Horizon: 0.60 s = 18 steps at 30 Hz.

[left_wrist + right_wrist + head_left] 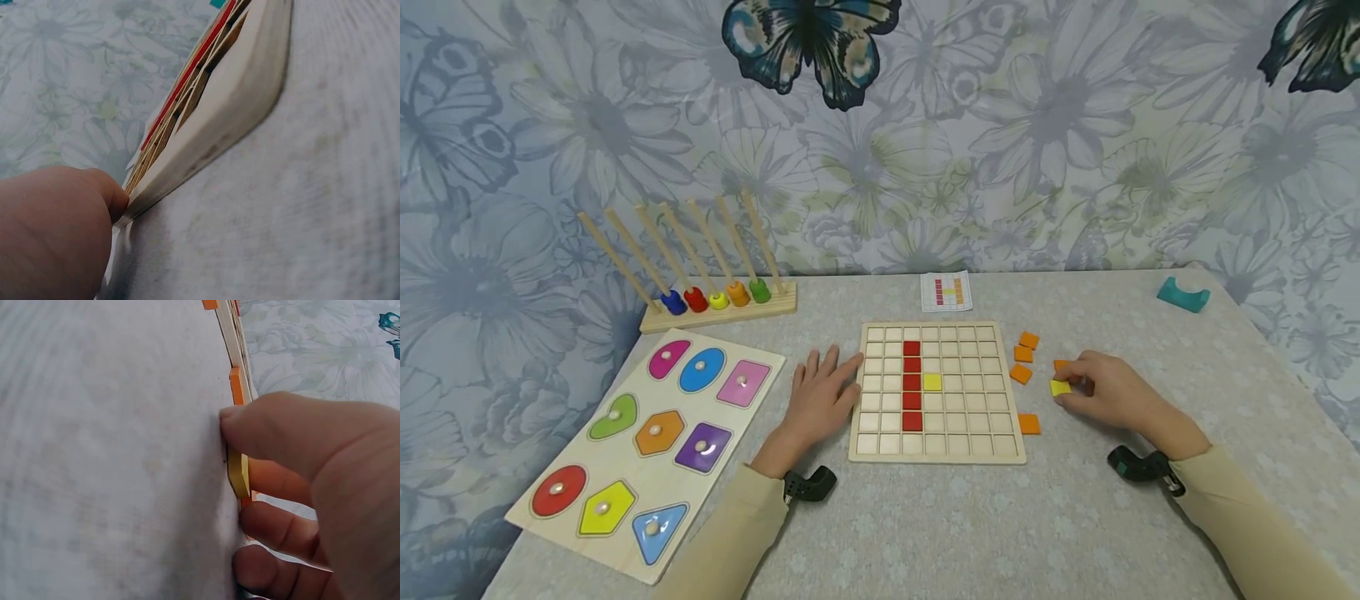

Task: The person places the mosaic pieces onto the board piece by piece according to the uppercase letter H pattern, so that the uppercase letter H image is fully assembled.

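Note:
My right hand [1101, 387] is to the right of the board, thumb and fingers pinching a yellow square tile [1060, 387] low over the table. In the right wrist view the yellow tile [237, 472] shows between thumb and forefinger. The wooden grid board [958, 454] holds a column of red tiles [912, 383] and one yellow tile [932, 382] beside its middle. My left hand [822, 396] lies with fingers spread, fingertips at the board's left edge. An orange tile [1062, 365] lies partly hidden behind my right fingers.
Several loose orange tiles [1021, 373] lie right of the board; another orange tile [1029, 424] sits against its edge. A pattern card [947, 292] lies behind. At left are a shape puzzle [688, 500] and a peg stand [722, 315]. A teal curved piece [1183, 295] lies back right.

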Motion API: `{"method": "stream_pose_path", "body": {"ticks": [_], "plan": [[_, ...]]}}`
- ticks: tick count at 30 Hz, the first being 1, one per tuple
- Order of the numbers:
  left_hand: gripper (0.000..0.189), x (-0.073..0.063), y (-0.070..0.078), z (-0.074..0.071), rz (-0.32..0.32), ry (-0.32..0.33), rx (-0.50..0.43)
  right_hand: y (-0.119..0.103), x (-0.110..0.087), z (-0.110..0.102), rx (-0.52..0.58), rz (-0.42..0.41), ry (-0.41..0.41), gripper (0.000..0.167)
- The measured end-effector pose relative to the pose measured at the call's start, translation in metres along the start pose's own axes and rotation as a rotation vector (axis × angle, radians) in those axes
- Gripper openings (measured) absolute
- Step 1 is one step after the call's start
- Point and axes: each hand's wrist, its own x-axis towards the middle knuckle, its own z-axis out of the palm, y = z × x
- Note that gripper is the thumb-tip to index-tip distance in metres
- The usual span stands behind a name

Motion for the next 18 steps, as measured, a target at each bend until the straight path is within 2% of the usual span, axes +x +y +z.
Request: {"method": "stream_pose_path", "body": {"ticks": [11, 18], "plan": [[0.053, -0.0008, 0.0022, -0.0009, 0.003, 0.011, 0.002, 0.0001, -0.0027, -0.0004, 0.02, -0.036, 0.032, 0.021], [0.053, -0.0007, 0.0023, -0.0014, 0.002, 0.001, 0.011, 0.0004, -0.0019, 0.0001, 0.013, -0.029, 0.026, 0.022]]}}
